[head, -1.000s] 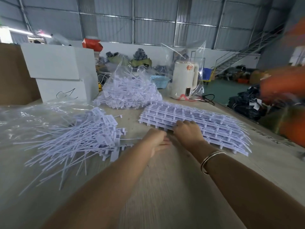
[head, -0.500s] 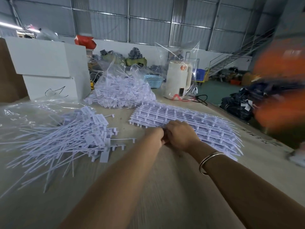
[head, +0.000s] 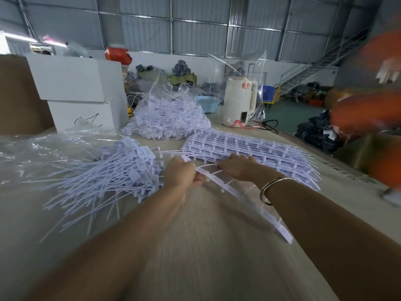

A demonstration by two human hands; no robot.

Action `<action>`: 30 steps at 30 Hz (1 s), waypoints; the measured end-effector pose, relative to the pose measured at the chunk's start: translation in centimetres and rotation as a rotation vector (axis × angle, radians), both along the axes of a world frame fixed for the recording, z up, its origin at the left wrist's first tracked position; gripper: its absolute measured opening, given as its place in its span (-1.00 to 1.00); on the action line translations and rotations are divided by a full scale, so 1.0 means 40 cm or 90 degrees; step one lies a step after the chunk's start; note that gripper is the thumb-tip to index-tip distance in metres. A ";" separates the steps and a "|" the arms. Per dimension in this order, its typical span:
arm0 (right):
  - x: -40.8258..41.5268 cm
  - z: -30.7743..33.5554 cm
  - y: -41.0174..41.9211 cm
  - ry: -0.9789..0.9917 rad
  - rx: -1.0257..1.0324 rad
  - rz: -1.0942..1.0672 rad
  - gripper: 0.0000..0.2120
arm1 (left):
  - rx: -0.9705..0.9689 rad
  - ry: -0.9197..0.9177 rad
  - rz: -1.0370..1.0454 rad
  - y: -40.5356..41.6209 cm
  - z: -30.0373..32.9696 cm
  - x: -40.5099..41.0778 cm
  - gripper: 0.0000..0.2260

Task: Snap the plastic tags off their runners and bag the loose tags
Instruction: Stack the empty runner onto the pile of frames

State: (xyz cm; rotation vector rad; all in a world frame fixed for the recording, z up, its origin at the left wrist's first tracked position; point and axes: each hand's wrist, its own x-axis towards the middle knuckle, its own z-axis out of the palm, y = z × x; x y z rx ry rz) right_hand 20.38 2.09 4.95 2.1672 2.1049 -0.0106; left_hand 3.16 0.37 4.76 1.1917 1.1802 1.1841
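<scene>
Gripped in the left hand (head: 181,171) is one end of a runner strip of tags (head: 230,190), fingers curled round it near the front edge of the stack of tag sheets (head: 249,153). Strip runs back toward the person, passing under the right forearm, and it's motion-blurred so can't count tags on it. Right hand (head: 235,165) sits on the stack's near edge w/ fingers curled onto the sheets and pinching a thin tail there, bangle (head: 272,187) on that wrist. Loose tags pile (head: 104,177) lies left of the hands on the wooden table (head: 195,246), partly on a clear plastic bag (head: 32,155). Behind it a full bag of tags (head: 167,118), white boxes (head: 76,90) to the left, white kettle (head: 238,101) in plastic wrap to the right. Orange blur of another person (head: 373,109) at far right.
</scene>
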 end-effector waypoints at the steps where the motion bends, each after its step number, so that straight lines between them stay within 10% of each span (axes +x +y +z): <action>1: 0.006 -0.004 -0.005 -0.006 0.001 0.003 -0.59 | 0.021 0.043 0.006 0.001 0.010 -0.025 -0.80; 10: -0.065 0.038 -0.126 0.246 0.467 0.160 -0.65 | 0.322 0.375 0.011 -0.009 0.050 -0.143 -0.83; 14: -0.144 0.057 -0.178 0.042 0.433 0.328 -0.35 | 0.327 0.418 -0.101 -0.038 0.050 -0.154 -0.88; 23: -0.192 0.033 -0.199 -0.103 0.525 0.354 -0.73 | 0.238 0.389 -0.235 -0.068 -0.013 -0.218 -0.80; 30: -0.076 0.016 -0.213 -0.143 0.353 0.163 -0.70 | 0.254 0.613 -0.251 -0.086 -0.016 -0.326 -0.77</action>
